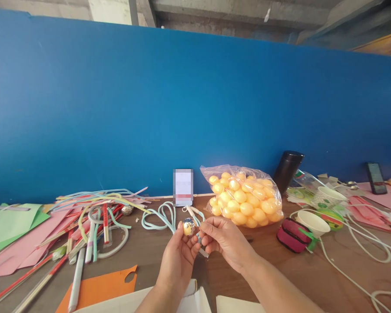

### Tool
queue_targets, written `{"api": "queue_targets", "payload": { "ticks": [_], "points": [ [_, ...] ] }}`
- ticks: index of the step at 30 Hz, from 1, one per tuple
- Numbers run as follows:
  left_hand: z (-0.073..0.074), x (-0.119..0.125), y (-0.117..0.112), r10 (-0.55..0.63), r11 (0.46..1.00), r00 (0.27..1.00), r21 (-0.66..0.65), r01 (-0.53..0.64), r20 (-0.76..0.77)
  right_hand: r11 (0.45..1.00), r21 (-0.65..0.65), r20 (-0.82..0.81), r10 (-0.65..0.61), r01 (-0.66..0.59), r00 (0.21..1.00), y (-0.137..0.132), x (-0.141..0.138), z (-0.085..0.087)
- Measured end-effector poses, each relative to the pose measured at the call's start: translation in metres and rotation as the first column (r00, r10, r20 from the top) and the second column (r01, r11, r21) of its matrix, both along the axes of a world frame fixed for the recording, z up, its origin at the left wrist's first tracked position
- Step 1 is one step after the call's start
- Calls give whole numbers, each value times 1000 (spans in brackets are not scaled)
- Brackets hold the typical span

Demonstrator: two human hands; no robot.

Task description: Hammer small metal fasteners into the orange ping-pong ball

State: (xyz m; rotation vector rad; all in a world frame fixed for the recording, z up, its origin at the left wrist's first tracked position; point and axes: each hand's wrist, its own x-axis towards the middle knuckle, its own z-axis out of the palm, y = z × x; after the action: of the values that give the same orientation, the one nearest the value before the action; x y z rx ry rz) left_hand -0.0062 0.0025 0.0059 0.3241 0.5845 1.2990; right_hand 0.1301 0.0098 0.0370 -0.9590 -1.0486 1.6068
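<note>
My left hand [176, 263] holds a shiny silver ball [189, 227] between thumb and fingers, with its round surface facing up. Close beside it, the fingers of my right hand [230, 243] are pinched together at the ball's right side; what sits between them is too small to make out. A light-blue cord [159, 221] lies looped on the table just behind my hands, and a bit of blue shows between them. Behind the ball, a phone with a blurred screen [183, 188] leans upright against the blue panel.
A clear bag of yellow-orange balls [244, 200] stands behind my right hand. Left lie tangled cords and sticks [106, 224], pink paper [29, 248] and orange card [101, 287]. Right are a black bottle [288, 171], red pouch [293, 236], paper cup [313, 224] and white cable [342, 276].
</note>
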Motion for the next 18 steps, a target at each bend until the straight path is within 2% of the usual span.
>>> {"api": "queue_targets", "payload": {
  "ticks": [8,18],
  "points": [
    [3,0,0,10,1000,1000,5,-10,9,997,-45,-24,62,-63,998,-2,3,4],
    [-3,2,-2,-48,990,999,134,51,-24,999,-15,-41,51,-52,998,-7,-4,3]
  ]
}}
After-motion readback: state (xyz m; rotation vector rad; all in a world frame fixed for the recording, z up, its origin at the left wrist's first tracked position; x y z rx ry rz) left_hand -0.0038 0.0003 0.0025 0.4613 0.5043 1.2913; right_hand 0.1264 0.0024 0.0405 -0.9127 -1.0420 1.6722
